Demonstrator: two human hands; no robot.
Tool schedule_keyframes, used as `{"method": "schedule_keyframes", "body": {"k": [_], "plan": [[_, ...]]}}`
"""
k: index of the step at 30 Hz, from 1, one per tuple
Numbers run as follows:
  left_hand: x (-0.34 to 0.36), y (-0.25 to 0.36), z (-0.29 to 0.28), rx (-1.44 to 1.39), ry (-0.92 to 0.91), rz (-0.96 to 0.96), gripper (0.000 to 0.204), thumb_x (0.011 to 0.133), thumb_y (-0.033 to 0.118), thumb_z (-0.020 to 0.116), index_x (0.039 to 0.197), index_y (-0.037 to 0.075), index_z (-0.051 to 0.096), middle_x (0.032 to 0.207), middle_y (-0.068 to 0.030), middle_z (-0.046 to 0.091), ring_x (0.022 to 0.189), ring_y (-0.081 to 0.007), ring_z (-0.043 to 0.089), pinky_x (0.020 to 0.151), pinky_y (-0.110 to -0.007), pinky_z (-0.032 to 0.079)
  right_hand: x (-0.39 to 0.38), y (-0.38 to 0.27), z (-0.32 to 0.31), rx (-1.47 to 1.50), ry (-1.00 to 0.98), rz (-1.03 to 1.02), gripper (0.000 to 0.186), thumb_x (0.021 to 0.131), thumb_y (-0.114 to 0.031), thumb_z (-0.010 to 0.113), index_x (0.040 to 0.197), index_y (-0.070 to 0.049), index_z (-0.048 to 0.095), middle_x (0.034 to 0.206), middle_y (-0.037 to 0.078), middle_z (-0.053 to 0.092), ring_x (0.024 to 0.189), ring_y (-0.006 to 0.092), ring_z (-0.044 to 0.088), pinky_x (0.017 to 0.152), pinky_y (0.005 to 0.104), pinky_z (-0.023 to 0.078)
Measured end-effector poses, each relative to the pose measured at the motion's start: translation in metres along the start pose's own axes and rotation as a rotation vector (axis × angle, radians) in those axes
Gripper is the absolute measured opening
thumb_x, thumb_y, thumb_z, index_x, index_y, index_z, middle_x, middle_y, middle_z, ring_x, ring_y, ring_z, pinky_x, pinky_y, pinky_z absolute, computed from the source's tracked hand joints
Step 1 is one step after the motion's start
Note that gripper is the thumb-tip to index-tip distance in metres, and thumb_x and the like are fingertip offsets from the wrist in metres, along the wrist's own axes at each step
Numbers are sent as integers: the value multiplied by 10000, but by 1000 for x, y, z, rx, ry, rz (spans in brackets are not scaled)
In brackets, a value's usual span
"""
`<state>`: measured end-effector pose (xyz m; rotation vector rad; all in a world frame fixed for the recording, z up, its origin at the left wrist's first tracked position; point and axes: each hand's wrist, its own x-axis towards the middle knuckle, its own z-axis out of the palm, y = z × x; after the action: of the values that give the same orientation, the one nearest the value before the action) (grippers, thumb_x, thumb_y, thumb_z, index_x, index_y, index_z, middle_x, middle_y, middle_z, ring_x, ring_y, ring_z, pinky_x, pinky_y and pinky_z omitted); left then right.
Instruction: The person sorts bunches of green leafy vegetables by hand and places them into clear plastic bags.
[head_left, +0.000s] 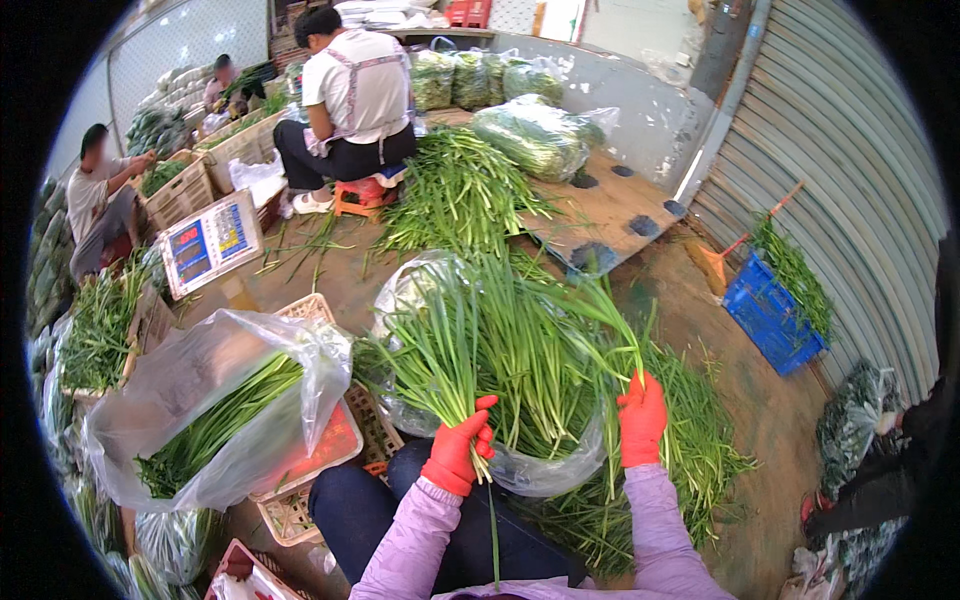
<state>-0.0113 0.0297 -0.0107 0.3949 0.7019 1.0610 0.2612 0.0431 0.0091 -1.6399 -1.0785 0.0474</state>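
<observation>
My left hand (458, 445), in a red glove, is closed round the pale lower ends of a bunch of garlic chives (440, 345); its leaves fan out away from me. One long stalk hangs below that fist. A few chive stalks (622, 335) rise from my right hand (642, 420), also red-gloved, with its fingers pinched on their lower ends. Between and beyond both hands lies a heap of chives (535, 375) in an open clear plastic bag (550, 472). More loose chives (690, 440) spread on the floor beside my right arm.
At left, an open plastic bag (120, 450) holding chives rests over crates (285, 520). A digital scale (212, 243) stands beyond. People sit working farther back, near a large green pile (450, 190). A blue basket (765, 315) stands by the shutter (850, 170); another person is at far right.
</observation>
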Motion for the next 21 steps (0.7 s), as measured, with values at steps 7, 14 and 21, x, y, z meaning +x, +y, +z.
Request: {"method": "schedule_keyframes", "body": {"k": [7,14,21], "plan": [[-1,-4,1,-51,-20,56,335,854,131,547,1185,80,553,643,-38,559,410,-115,408,405,-273,385,-44,-37,-48,183,-671,604,262,936,-231,431,928,-54,624,593,39,533,467,85,452,408,216,345],[-5,-6,26,228,30,3,370,783,128,631,1136,52,548,883,-76,680,364,-89,407,372,-239,379,-109,-55,-57,417,-734,670,307,955,-299,427,1027,-52,595,637,48,583,466,97,507,432,207,397],[-14,-16,19,135,59,37,344,813,124,591,1149,55,558,881,-82,674,409,-87,436,408,-252,419,-116,-75,-60,1642,-919,1709,365,949,-322,441,900,-5,614,501,10,480,368,115,356,413,242,274]]}}
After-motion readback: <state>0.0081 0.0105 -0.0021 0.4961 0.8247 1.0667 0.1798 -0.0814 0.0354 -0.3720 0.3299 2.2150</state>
